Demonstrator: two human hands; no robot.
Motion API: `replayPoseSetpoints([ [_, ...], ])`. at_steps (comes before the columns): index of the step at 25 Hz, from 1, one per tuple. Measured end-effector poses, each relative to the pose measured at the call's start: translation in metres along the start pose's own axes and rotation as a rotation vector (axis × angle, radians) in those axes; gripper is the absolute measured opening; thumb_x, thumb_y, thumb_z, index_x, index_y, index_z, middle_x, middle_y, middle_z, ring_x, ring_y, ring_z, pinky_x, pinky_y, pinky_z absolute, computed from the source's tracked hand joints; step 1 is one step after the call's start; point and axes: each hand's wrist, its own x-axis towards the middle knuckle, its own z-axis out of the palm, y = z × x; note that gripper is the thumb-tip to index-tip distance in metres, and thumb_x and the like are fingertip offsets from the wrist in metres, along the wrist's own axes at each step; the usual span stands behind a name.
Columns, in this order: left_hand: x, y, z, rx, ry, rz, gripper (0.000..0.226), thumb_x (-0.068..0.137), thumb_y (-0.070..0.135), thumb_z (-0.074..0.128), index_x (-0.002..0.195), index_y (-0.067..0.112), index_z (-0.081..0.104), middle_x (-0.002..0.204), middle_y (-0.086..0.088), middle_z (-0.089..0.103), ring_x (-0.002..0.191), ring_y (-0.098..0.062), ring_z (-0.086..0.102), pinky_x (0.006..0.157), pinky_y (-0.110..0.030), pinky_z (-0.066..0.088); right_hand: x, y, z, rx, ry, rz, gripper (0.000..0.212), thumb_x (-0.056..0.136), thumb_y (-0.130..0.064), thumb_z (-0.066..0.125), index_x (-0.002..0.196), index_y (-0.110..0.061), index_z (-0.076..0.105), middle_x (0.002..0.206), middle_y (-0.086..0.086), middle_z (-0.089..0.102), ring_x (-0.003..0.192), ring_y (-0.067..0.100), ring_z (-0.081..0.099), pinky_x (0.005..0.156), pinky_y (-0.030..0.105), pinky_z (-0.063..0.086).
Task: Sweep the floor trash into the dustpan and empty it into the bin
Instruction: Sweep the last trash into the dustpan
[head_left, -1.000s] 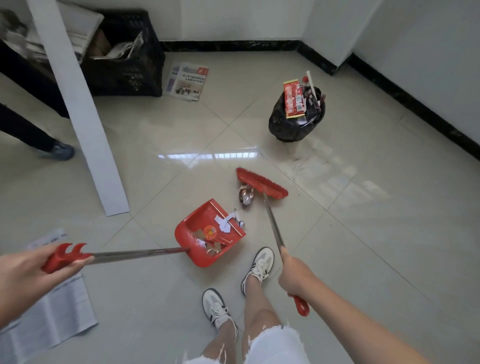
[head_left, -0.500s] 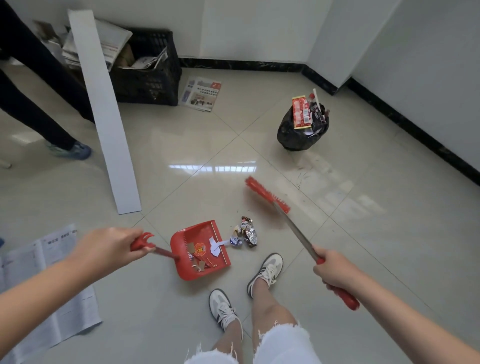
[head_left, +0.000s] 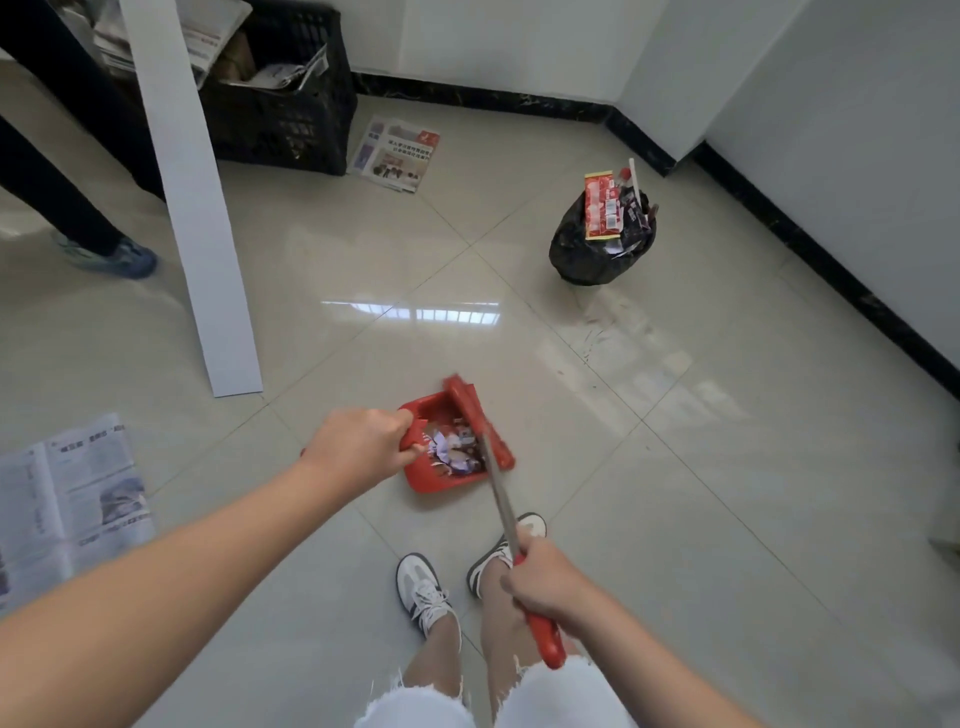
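A red dustpan (head_left: 435, 480) stands on the tiled floor in front of my feet, with crumpled wrappers and paper scraps (head_left: 454, 449) inside it. My left hand (head_left: 358, 447) is closed around the dustpan's red handle end. My right hand (head_left: 545, 584) grips the broom's handle near its red grip. The red broom head (head_left: 475, 418) rests over the dustpan's right edge, against the trash. A bin lined with a black bag (head_left: 597, 249) stands at the far right, stuffed with a red package and other rubbish.
A white board (head_left: 192, 208) leans upright at the left. Behind it is a black crate (head_left: 283, 104) of papers. Newspapers lie at the left (head_left: 67, 499) and near the crate (head_left: 397, 153). Another person's leg and shoe (head_left: 109, 254) are at far left. Walls close the back right.
The broom head swung down and left from the open floor onto the dustpan. The wrappers that lay beside the dustpan are now inside it. My left hand moved forward over the handle.
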Motion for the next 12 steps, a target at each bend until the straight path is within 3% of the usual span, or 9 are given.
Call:
replayPoseSetpoints([
  [3,0.013,0.004,-0.011,-0.037,-0.032,-0.065,0.034,0.089,0.049,0.068,0.076,0.019,0.057,0.08,-0.008,0.074,0.076,-0.033,0.072,0.058,-0.03,0.037,-0.029,0.006,-0.029,0.07,-0.044,0.018,0.046,0.08,0.001,0.041,0.11,-0.03,0.056,0.05,0.001,0.043,0.03,0.009,0.039,0.032,0.017,0.034],
  [5,0.004,-0.015,-0.013,-0.063,0.009,-0.081,0.037,0.088,0.051,0.067,0.07,0.021,0.054,0.071,-0.006,0.072,0.067,-0.031,0.071,0.052,-0.026,0.033,-0.044,0.019,-0.054,0.101,-0.022,0.037,0.06,0.081,0.001,0.045,0.118,-0.045,0.051,0.049,0.001,0.042,0.032,0.011,0.037,0.035,0.017,0.035],
  [7,-0.014,-0.038,-0.011,-0.089,0.124,-0.07,0.041,0.083,0.055,0.064,0.064,0.018,0.06,0.054,-0.001,0.065,0.049,-0.027,0.066,0.046,-0.019,0.025,-0.062,0.029,-0.076,0.11,0.027,0.041,0.062,0.081,0.001,0.047,0.113,-0.052,0.049,0.048,0.002,0.042,0.033,0.013,0.037,0.036,0.018,0.035],
  [10,-0.042,-0.066,-0.015,-0.102,0.119,-0.215,0.026,0.079,0.052,0.077,0.079,0.026,0.075,0.06,0.002,0.069,0.057,-0.028,0.069,0.047,-0.022,0.035,-0.076,0.041,-0.1,0.149,0.113,0.046,0.064,0.081,0.0,0.049,0.115,-0.054,0.044,0.049,0.004,0.043,0.034,0.015,0.038,0.038,0.019,0.036],
  [12,-0.058,-0.081,-0.021,-0.13,0.094,-0.308,0.03,0.077,0.059,0.073,0.083,0.03,0.076,0.063,0.003,0.071,0.063,-0.029,0.071,0.05,-0.028,0.046,-0.071,0.045,-0.119,0.171,0.195,0.064,0.069,0.083,0.002,0.049,0.126,-0.051,0.039,0.046,0.003,0.042,0.032,0.014,0.038,0.037,0.018,0.035],
])
